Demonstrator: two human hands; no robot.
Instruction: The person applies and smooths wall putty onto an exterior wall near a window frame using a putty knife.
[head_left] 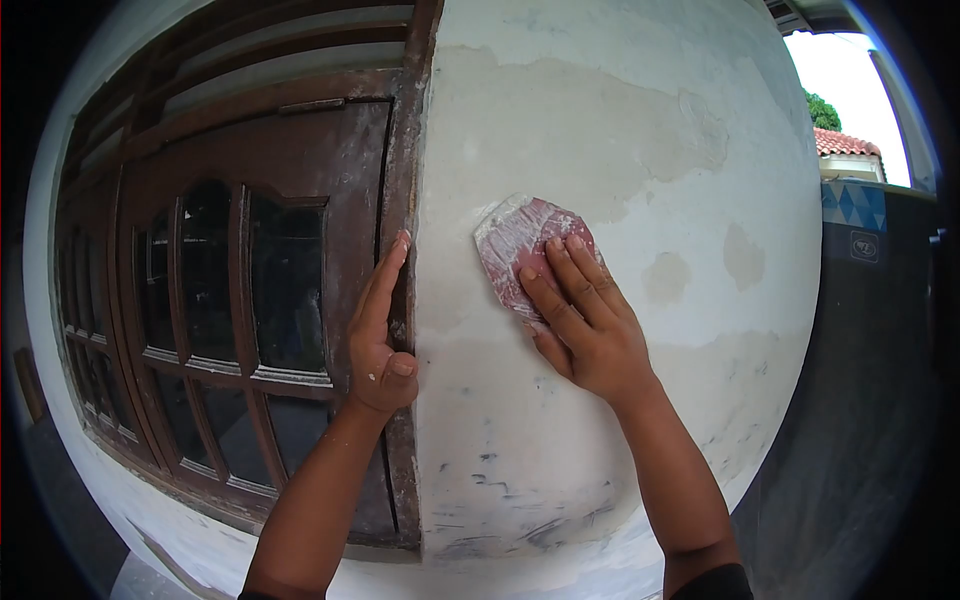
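Observation:
My right hand lies over a folded sheet of reddish sandpaper, holding it flat against the wall. White dust coats much of the sandpaper, mostly its upper left part. The wall is whitish, with beige patches and dark smudges lower down. To the left, my left hand rests at the brown wooden window frame, fingers stretched upward and nothing in it. White specks dot its thumb and fingertips.
A brown wooden window with glass panes fills the left side. Beyond the wall's right edge stand a dark surface with a blue patterned strip, and farther off a red tiled roof.

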